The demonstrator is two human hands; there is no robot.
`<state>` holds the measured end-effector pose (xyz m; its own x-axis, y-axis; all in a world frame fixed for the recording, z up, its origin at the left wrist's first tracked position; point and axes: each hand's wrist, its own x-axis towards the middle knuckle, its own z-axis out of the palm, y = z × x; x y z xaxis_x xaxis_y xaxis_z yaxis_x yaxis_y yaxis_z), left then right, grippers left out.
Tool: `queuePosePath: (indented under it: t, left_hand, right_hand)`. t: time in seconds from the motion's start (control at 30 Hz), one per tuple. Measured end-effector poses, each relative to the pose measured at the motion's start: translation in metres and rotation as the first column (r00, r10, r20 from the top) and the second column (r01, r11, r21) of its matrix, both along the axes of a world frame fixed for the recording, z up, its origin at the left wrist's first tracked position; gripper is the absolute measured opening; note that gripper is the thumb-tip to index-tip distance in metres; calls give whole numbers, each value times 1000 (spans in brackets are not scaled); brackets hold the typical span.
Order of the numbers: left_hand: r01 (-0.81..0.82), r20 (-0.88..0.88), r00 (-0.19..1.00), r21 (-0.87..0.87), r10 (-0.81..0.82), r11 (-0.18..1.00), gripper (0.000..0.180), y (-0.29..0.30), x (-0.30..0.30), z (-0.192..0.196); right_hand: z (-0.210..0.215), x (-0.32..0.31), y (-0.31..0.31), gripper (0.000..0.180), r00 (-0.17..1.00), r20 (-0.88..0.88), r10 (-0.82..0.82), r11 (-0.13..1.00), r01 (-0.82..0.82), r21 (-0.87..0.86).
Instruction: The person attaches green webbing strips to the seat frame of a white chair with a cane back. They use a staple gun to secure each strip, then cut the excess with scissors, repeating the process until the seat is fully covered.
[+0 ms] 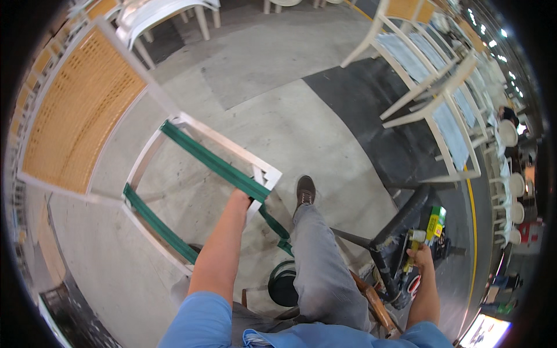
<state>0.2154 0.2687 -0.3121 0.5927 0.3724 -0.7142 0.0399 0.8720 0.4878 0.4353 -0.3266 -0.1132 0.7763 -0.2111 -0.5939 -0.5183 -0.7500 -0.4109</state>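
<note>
A white chair frame [191,124] with a woven cane back [78,110] lies tilted before me, its open seat frame facing up. Two green webbing straps [203,156] run across the seat opening. My left hand [241,200] grips the green strap at the near right corner of the seat frame, and the strap's loose end hangs down past my knee toward a dark roll [282,284] on the floor. My right hand [420,255] is closed on a yellow-and-green tool [432,226] that rests by a black stand [400,223].
More white chair frames [429,87] with pale seats stand in a row at the upper right, others at the top left. My leg and brown shoe [305,191] stretch over a concrete floor. A yellow floor line [473,232] curves at the right.
</note>
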Motion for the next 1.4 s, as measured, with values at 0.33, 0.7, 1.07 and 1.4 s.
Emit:
queuePosePath:
  t: [0.33,0.7,1.07,1.4]
  left_hand:
    - [-130,-72,990,-122,122,984,25,-11,2,21]
    - [-108,33,993,-46,109,993,22,-2,-12,-29]
    - [-31,105,994,-71,38,997,21,-23,6,-37]
    - [-141,49,988,-77,145,987,18,-13,-1,-42]
  right_hand:
    - [51,-21,135,46,753,421,506,787,-603,132]
    - [29,-98,417,53,487,-9,874,420,-744,520]
    - [16,-114,435,63,463,4,886,422,-812,403]
    - [13,-137,443,65,357,62,932,323,-896,306]
